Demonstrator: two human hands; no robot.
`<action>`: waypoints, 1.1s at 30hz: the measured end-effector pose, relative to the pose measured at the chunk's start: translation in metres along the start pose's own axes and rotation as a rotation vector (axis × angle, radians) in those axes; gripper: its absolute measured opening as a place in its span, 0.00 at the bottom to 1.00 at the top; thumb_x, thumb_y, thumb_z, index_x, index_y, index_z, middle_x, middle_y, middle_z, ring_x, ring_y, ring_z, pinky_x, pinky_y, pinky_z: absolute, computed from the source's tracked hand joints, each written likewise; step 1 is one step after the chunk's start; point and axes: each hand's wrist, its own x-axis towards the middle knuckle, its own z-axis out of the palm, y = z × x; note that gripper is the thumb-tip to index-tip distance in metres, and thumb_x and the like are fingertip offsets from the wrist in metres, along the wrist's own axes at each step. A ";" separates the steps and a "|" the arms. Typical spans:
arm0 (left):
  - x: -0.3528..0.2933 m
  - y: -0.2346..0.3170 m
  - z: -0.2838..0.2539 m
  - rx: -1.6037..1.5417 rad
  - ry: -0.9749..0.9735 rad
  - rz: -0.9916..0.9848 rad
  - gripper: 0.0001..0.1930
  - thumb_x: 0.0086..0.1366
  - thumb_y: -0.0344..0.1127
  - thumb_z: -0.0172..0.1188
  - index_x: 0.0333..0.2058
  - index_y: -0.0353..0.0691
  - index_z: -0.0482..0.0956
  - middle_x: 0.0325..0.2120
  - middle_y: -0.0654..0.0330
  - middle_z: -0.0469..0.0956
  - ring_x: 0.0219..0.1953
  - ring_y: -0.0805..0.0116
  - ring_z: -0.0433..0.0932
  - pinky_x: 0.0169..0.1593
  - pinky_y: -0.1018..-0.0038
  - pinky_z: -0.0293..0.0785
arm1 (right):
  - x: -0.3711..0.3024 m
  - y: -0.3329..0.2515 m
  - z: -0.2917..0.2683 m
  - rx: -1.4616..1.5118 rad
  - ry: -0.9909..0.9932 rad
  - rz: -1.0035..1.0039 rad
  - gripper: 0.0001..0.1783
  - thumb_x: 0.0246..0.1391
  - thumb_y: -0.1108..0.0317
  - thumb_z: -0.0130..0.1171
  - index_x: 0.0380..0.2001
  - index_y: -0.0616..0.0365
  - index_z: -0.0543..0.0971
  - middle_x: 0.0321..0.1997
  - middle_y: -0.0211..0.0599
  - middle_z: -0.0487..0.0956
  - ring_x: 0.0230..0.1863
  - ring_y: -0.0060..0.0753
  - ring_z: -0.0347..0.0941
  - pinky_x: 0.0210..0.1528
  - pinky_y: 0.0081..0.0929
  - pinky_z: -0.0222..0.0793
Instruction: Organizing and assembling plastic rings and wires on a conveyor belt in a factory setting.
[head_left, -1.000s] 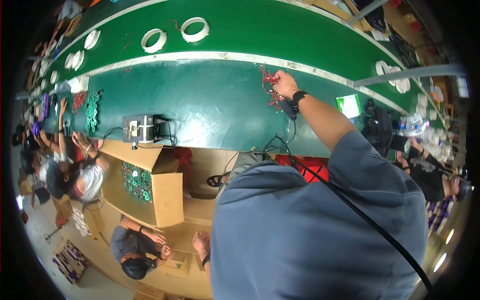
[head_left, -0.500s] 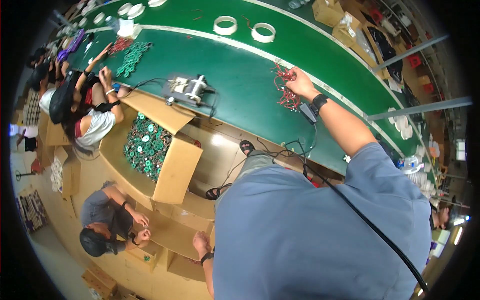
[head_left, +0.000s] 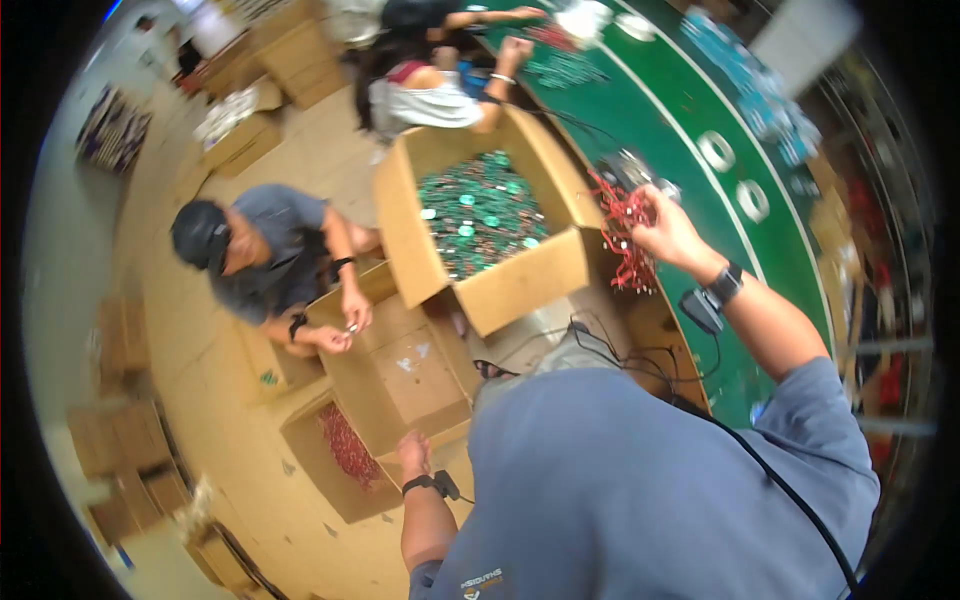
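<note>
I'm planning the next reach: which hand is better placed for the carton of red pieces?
Probably the left hand: it appears empty and nearer the carton of red pieces, while the right hand holds a bundle of red wires.

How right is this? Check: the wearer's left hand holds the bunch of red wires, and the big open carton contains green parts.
Not the left hand: the head view shows the right hand holding the bunch of red wires. The big open carton contains green parts.

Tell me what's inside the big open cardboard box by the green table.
The cardboard box holds a heap of small green and brownish parts. The heap covers the box's floor; anything beneath it cannot be seen.
</note>
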 end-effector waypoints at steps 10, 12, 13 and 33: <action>-0.073 -0.125 -0.029 -0.592 0.260 -0.112 0.07 0.63 0.36 0.53 0.25 0.45 0.69 0.18 0.68 0.69 0.16 0.77 0.66 0.17 0.79 0.61 | 0.060 -0.218 0.213 -0.189 -0.585 -0.607 0.17 0.40 0.73 0.57 0.38 0.60 0.71 0.31 0.41 0.73 0.33 0.36 0.73 0.38 0.31 0.69; -0.098 -0.172 -0.019 -0.673 0.402 -0.219 0.06 0.62 0.35 0.52 0.27 0.43 0.68 0.18 0.67 0.69 0.16 0.76 0.66 0.17 0.78 0.60 | 0.051 -0.256 0.266 -0.098 -0.751 -0.706 0.15 0.41 0.76 0.55 0.37 0.61 0.71 0.27 0.34 0.70 0.29 0.26 0.69 0.34 0.25 0.67; -0.109 -0.217 -0.018 -0.749 0.364 -0.248 0.06 0.63 0.37 0.53 0.34 0.42 0.69 0.24 0.63 0.72 0.21 0.72 0.70 0.23 0.76 0.64 | 0.046 -0.271 0.297 -0.038 -0.804 -0.792 0.16 0.41 0.74 0.57 0.37 0.61 0.71 0.27 0.36 0.71 0.29 0.29 0.69 0.36 0.27 0.68; -0.248 -0.334 0.277 -1.610 0.427 -0.712 0.10 0.66 0.42 0.50 0.42 0.46 0.71 0.33 0.63 0.75 0.30 0.68 0.74 0.30 0.73 0.69 | -0.202 -0.517 0.659 -0.222 -1.355 -1.077 0.38 0.42 0.60 0.62 0.58 0.60 0.65 0.52 0.50 0.74 0.53 0.44 0.71 0.50 0.33 0.70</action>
